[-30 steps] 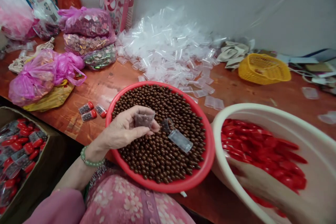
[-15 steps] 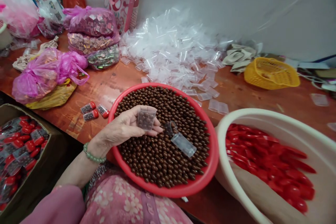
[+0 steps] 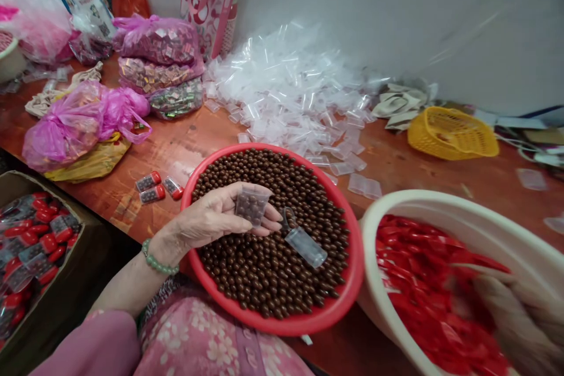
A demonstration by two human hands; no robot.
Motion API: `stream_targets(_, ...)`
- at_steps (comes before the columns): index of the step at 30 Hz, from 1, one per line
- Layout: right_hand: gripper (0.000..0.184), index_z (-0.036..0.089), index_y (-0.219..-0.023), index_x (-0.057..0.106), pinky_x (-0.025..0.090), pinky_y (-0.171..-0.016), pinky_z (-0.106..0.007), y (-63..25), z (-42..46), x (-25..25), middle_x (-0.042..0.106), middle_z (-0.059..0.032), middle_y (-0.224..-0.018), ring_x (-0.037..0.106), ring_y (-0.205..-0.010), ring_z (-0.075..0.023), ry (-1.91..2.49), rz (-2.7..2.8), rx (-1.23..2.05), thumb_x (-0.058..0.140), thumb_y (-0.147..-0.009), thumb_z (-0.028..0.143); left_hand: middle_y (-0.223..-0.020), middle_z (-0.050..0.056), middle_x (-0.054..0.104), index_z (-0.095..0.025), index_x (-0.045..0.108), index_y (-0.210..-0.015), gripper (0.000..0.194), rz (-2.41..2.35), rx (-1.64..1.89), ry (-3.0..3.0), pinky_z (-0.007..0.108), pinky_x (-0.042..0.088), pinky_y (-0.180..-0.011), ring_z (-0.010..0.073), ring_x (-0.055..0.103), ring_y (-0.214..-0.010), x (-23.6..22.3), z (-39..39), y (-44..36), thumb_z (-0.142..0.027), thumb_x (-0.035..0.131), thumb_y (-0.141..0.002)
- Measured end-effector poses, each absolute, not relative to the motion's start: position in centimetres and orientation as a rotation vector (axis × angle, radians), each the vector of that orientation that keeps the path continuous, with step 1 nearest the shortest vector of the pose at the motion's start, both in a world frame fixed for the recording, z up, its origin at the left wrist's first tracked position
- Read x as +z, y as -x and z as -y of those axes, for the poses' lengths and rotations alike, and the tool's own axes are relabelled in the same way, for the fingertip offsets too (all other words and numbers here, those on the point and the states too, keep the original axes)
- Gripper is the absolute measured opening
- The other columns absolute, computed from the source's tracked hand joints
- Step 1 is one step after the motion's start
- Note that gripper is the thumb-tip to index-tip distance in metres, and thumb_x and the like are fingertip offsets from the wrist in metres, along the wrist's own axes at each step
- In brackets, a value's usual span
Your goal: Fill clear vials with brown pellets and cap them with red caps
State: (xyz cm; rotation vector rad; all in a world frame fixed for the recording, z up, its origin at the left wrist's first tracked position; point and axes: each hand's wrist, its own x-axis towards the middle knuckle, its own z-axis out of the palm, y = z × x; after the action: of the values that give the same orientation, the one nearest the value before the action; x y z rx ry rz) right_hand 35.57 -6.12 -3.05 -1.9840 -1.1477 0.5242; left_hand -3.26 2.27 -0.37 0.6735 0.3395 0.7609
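A clear tube (image 3: 252,207) of brown balls (image 3: 264,282) is held in the curled fingers (image 3: 268,224) of the left hand (image 3: 211,220) above a red bowl (image 3: 299,324), where one empty tube (image 3: 305,247) lies on the balls. Three capped tubes (image 3: 148,182) are set on the table (image 3: 388,158). The right hand (image 3: 515,317), blurred, is in a white basin (image 3: 440,202) of red caps (image 3: 423,282); its fingers cannot be made out.

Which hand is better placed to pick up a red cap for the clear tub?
Right, probably. The right hand, though blurred, is in the white basin among the red caps. The left hand is holding the clear tub of brown balls over the red bowl.
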Motion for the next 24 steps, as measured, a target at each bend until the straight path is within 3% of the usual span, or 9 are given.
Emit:
stream_targets(3,0.039,0.031,-0.082,0.076,0.047,-0.048,-0.039,-31.5,6.3,0.0,0.068,-0.0081,-0.069,0.059,-0.054,-0.0214,1.966,0.961,0.663,0.077,-0.062,0.064,-0.103,0.009,0.071,-0.016,0.063,-0.114,0.043,-0.36,0.751,-0.671,0.031,0.055,-0.089,0.0191,0.07,-0.098,-0.5,-2.2,2.8,-0.008,0.073,-0.072)
stream_targets(4,0.036,0.032,-0.093,0.076,0.053,-0.058,-0.038,-29.5,6.1,1.0,0.071,-0.0074,-0.084,0.063,-0.064,-0.021,1.903,1.014,0.706,0.077,-0.067,0.058,-0.103,0.009,0.071,-0.016,0.063,-0.114,0.044,-0.366,0.748,-0.671,0.031,0.055,-0.089,0.0192,0.07,-0.098,-0.5,-2.1,2.7,-0.008,0.074,-0.072)
stream_targets(7,0.03,0.031,-0.103,0.075,0.055,-0.069,-0.032,-23.7,5.0,3.2,0.07,-0.0041,-0.095,0.065,-0.078,-0.0191,1.765,1.264,0.773,0.074,-0.077,0.045,-0.104,0.009,0.07,-0.016,0.062,-0.113,0.045,-0.384,0.739,-0.682,0.03,0.055,-0.086,0.0187,0.07,-0.095,-0.4,-1.9,2.6,-0.01,0.076,-0.071)
stream_targets(12,0.019,0.028,-0.098,0.074,0.054,-0.065,-0.025,-18.8,3.0,2.6,0.071,-0.0009,-0.091,0.066,-0.076,-0.0152,1.405,1.497,0.944,0.074,-0.08,0.033,-0.103,0.009,0.066,-0.015,0.059,-0.114,0.046,-0.433,0.738,-0.711,0.028,0.054,-0.078,0.017,0.068,-0.09,0.1,-1.6,2.6,-0.024,0.079,-0.074)
stream_targets(17,0.008,0.024,-0.089,0.069,0.053,-0.064,-0.026,-16.4,2.6,1.5,0.07,0.0003,-0.079,0.065,-0.069,-0.0144,1.215,1.76,0.734,0.073,-0.082,0.023,-0.09,0.001,0.06,-0.015,0.057,-0.108,0.048,-0.696,0.837,-0.836,0.024,0.05,-0.067,0.0107,0.061,-0.076,-0.1,-1.2,2.1,-0.032,0.082,-0.071)
stream_targets(24,0.019,0.025,-0.099,0.07,0.057,-0.075,-0.026,-15.5,3.2,1.4,0.074,-0.0011,-0.092,0.07,-0.082,-0.0157,1.201,1.671,0.808,0.074,-0.081,0.023,-0.082,-0.002,0.062,-0.015,0.057,-0.101,0.045,-0.712,0.902,-0.856,0.022,0.046,-0.066,0.0083,0.057,-0.07,-0.8,-0.9,1.8,-0.028,0.084,-0.067)
